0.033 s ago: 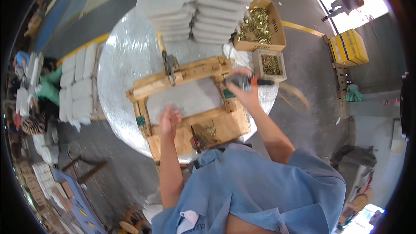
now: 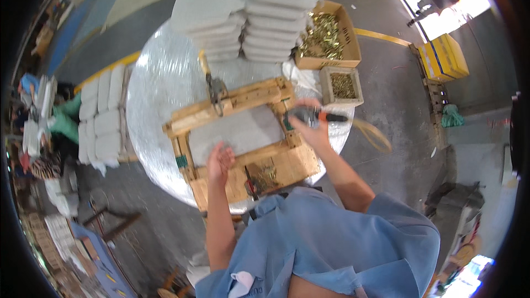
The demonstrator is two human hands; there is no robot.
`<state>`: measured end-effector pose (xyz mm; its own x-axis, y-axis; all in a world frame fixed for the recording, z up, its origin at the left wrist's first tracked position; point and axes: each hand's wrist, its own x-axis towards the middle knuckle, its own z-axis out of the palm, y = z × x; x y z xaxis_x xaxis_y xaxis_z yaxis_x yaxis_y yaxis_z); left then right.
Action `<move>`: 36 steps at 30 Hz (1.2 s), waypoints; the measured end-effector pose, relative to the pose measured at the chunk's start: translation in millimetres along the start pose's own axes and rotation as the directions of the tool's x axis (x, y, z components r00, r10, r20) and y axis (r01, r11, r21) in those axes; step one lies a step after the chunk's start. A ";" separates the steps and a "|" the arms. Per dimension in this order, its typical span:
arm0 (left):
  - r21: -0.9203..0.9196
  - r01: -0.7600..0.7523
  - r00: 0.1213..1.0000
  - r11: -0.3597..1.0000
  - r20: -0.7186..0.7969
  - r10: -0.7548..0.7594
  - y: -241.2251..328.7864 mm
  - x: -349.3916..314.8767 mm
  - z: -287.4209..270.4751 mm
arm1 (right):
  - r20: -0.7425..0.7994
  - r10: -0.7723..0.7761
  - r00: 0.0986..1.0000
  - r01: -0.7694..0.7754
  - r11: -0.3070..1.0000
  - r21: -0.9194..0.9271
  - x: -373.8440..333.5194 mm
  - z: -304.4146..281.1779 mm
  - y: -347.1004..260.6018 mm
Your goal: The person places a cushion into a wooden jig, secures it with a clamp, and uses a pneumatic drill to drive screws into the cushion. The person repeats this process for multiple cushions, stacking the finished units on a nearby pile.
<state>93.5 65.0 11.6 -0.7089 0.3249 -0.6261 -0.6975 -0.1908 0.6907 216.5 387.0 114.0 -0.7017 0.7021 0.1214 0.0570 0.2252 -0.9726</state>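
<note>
A grey padded panel (image 2: 237, 132) lies inside a wooden frame jig (image 2: 232, 102). My left hand (image 2: 221, 160) is over the panel's near edge, palm partly up, with loosely bent fingers apart and nothing in them. My right hand (image 2: 312, 126) is wrapped round a power screwdriver (image 2: 326, 117) with an orange and black body, held level at the jig's right end. Its tip is by a green piece (image 2: 287, 121) on the jig; contact cannot be told. One toggle clamp (image 2: 218, 95) with a yellow handle sits on the far rail, another clamp (image 2: 251, 183) with red on the near board.
The jig rests on a round film-wrapped table (image 2: 152, 110). Stacked grey panels (image 2: 276, 19) stand behind it. At the back right are a cardboard box (image 2: 353, 36) of brass-coloured hardware and a wooden box (image 2: 358, 85) of small screws. A yellowish hose (image 2: 375, 135) loops off the right side.
The whole view has shifted slightly. My hands, the screwdriver and the panel keep nearly the same places relative to the jig.
</note>
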 end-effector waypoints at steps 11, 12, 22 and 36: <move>-0.262 0.191 0.936 0.946 0.340 -0.095 -57.5 -95.2 82.6 | 0.028 0.196 0.980 -0.190 0.887 0.420 -152.7 -74.4 -84.0; -0.250 0.185 0.926 0.950 0.369 -0.084 -57.2 -99.3 92.4 | 0.021 0.187 0.982 -0.178 0.886 0.427 -156.7 -80.5 -88.3; -0.099 0.177 0.875 0.979 0.471 -0.110 -70.8 -111.9 92.1 | -0.039 0.179 0.983 -0.136 0.855 0.501 -180.4 -93.8 -105.5; -0.140 0.236 0.907 0.962 0.386 -0.167 -79.8 -108.9 34.4 | 0.046 0.207 0.977 -0.201 0.837 0.509 -175.2 -72.1 -120.7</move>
<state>230.0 76.6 37.1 -0.4866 0.6839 -0.5436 -0.8527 -0.2363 0.4660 383.7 285.5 224.3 -0.7065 0.7017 -0.0919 -0.1722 -0.2965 -0.9394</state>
